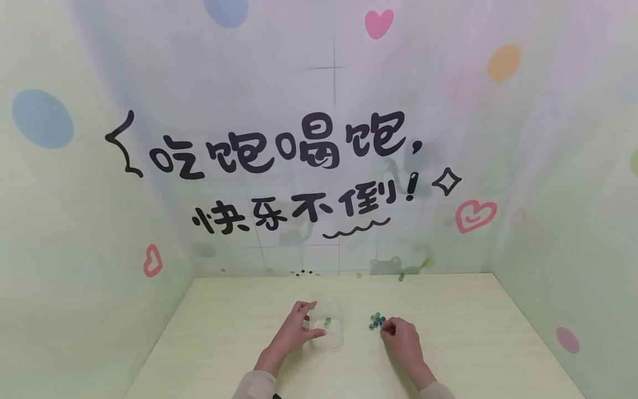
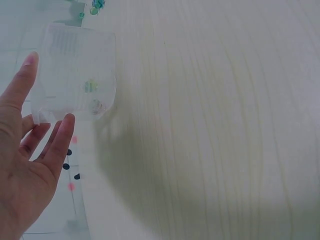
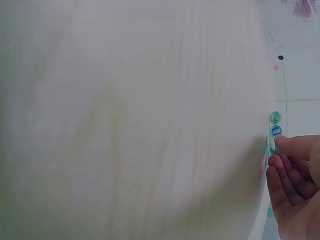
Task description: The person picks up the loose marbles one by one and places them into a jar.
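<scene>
A clear plastic box (image 1: 335, 339) stands on the table with a few greenish marbles (image 1: 327, 321) inside. My left hand (image 1: 297, 328) holds it from the left, thumb at the near side and fingers at the far side. In the left wrist view the see-through box (image 2: 75, 55) sits between thumb and fingers. Right of the box lies a small cluster of green and blue glass marbles (image 1: 375, 320). At the cluster's right edge, my right hand (image 1: 402, 339) pinches a marble between thumb and fingertips, mostly hidden by them. Beside the thumb, a blue-streaked marble (image 3: 276, 130) shows in the right wrist view.
The pale wood-grain table (image 1: 463, 332) ends at a printed back wall (image 1: 279, 255) with dark lettering. Printed side panels (image 1: 573, 299) rise at left and right. Small green spots (image 1: 401, 276) show at the table's back edge.
</scene>
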`<act>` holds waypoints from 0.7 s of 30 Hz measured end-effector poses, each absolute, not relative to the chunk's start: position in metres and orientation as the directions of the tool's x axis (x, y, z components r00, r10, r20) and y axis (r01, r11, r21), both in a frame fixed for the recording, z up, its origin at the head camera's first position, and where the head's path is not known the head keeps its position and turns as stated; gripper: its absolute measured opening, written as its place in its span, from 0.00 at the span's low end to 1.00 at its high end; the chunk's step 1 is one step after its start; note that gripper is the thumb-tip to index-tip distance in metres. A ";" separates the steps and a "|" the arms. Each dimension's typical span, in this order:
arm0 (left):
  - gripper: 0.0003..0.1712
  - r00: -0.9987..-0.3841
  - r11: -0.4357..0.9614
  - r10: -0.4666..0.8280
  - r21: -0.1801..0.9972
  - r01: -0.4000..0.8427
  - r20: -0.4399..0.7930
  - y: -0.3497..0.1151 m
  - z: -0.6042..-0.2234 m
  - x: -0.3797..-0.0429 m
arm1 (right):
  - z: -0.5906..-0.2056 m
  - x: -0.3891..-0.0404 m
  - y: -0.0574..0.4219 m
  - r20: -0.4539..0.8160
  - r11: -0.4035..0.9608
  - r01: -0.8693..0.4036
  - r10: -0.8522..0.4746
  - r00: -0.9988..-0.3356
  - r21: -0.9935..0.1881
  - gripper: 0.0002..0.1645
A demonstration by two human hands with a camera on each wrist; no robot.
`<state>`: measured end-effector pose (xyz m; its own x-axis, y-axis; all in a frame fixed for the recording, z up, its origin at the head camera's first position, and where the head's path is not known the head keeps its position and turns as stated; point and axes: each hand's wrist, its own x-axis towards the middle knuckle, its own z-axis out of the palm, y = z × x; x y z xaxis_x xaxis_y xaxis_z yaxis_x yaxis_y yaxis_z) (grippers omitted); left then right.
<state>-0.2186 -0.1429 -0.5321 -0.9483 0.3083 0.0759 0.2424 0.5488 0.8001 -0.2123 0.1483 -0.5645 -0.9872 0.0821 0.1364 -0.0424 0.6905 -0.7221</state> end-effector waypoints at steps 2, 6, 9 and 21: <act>0.48 -0.948 0.550 0.308 0.799 0.243 0.076 -0.143 -0.532 -0.219 | -0.563 -0.212 0.149 0.136 0.689 -0.040 0.085 -0.987 -0.724 0.07; 0.47 -0.949 0.554 0.307 0.797 0.241 0.074 -0.143 -0.533 -0.220 | -0.562 -0.211 0.149 0.128 0.685 -0.027 0.098 -0.987 -0.728 0.07; 0.46 -0.950 0.558 0.304 0.797 0.233 0.066 -0.143 -0.533 -0.220 | -0.562 -0.211 0.149 0.127 0.680 -0.022 0.105 -0.986 -0.733 0.07; 0.46 -0.950 0.550 0.302 0.800 0.240 0.078 -0.143 -0.535 -0.219 | -0.560 -0.211 0.148 0.121 0.673 -0.008 0.121 -0.985 -0.740 0.06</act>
<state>-0.2194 -0.1431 -0.5349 -0.9502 0.3018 0.0782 0.2405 0.5498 0.7999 -0.2109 0.1479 -0.5597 -0.9853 0.1208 0.1207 -0.0083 0.6725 -0.7400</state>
